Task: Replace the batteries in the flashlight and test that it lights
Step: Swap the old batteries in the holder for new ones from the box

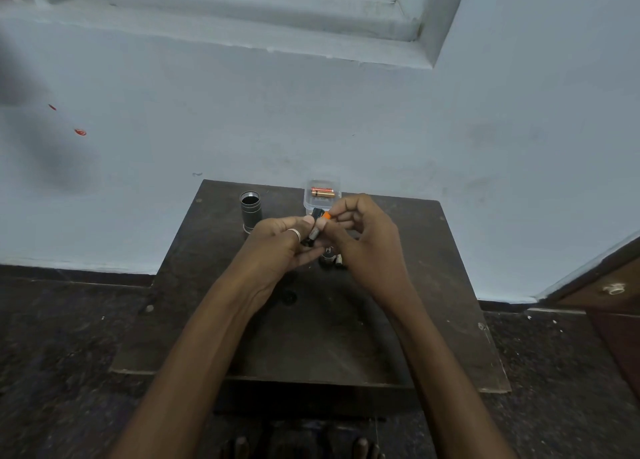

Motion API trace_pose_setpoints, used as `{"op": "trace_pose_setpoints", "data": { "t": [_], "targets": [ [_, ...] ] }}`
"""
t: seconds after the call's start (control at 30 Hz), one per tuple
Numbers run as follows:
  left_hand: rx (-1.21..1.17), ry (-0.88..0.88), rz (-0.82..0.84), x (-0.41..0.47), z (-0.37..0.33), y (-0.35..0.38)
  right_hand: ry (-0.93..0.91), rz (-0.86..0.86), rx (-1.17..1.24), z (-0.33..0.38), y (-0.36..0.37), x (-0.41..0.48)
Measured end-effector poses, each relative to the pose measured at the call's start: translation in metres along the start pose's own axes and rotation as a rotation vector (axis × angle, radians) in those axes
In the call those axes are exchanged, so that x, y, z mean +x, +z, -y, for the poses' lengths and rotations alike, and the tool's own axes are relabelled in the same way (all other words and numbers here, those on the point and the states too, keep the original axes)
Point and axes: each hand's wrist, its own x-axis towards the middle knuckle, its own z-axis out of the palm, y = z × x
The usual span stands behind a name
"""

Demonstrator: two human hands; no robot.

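- A dark, scuffed wooden table (398, 320) carries a ribbed metal flashlight body (250, 211), a cylinder standing open-mouthed at 10 o'clock from the hands.
- A clear plastic box (322, 199) at 12 o'clock holds copper-coloured batteries (322, 191).
- The left hand (277, 247), wearing a ring, curls round a black battery holder (314, 228).
- The right hand (367, 237) pinches an orange-tipped battery (325, 215) against the holder's top, between the fingertips of both hands.

No readable text anywhere. The red-and-gold batteries (322, 192) in the clear plastic box (310, 203) carry print, but it's too small and blurred to make out. Same for the orange-tipped battery (326, 215) held between the hands.
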Motion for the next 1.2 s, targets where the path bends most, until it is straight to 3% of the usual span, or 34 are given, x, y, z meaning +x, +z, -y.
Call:
{"op": "trace_pose_setpoints", "data": {
  "t": [0.2, 0.33, 0.4, 0.5, 0.8, 1.2],
  "targets": [
    [-0.036, -0.032, -0.035, 0.002, 0.001, -0.002, 0.255, -0.117, 0.293, 0.003, -0.018, 0.005],
    [-0.046, -0.057, -0.047, 0.003, 0.000, -0.004, 0.327, -0.199, -0.082, -0.016, -0.033, 0.007],
    [-0.048, -0.068, -0.062, 0.004, 0.000, -0.004, 0.308, -0.169, -0.350, -0.025, -0.036, 0.007],
    [-0.051, -0.082, -0.070, 0.004, 0.000, -0.004, 0.294, -0.083, -0.539, -0.033, -0.037, 0.004],
    [-0.058, -0.107, -0.068, 0.004, 0.001, -0.003, 0.243, -0.003, -0.629, -0.038, -0.024, 0.002],
    [-0.100, -0.123, -0.100, 0.003, 0.000, -0.002, 0.173, -0.073, -0.593, -0.029, -0.017, 0.007]
  ]
}}
